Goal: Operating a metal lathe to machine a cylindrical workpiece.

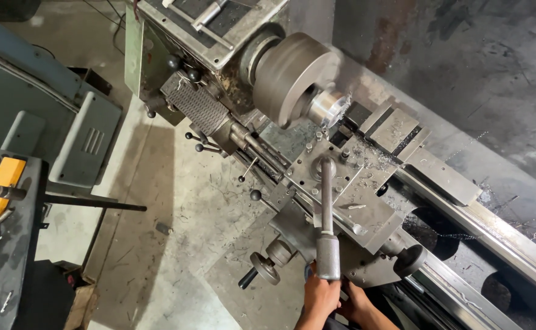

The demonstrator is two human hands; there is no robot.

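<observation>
- The 2 hands sit close together at the bottom edge of the view, almost touching each other.
- The left hand (320, 298) is wrapped around the bottom of the long lever handle (327, 244), fingers closed on its thick grey grip.
- The right hand (358, 304) lies just beside it, low against the carriage (366, 238); what it grips is hidden under the metal, so I cannot tell whether it is closed on anything.
- The lever handle rises straight away from the left hand, its thin shaft running up to the tool post (329, 168), where its far end is seated.
- Just left of the hands, a round handwheel (265, 269) with a black knob juts from the carriage front.
- Metal chips lie scattered over the flat top of the carriage around the tool post.
- Beyond the tool post, a shiny round workpiece (330, 107) sticks out of the big grey chuck (292, 76), well apart from both hands.
- Further up stands the green headstock (158, 55) with black ball-ended levers.
- The lathe bed (494, 226) stretches away to the right.
- Far left, a dark bench (8, 244) holds a yellow block (0, 186), above a stained concrete floor (158, 201).
</observation>
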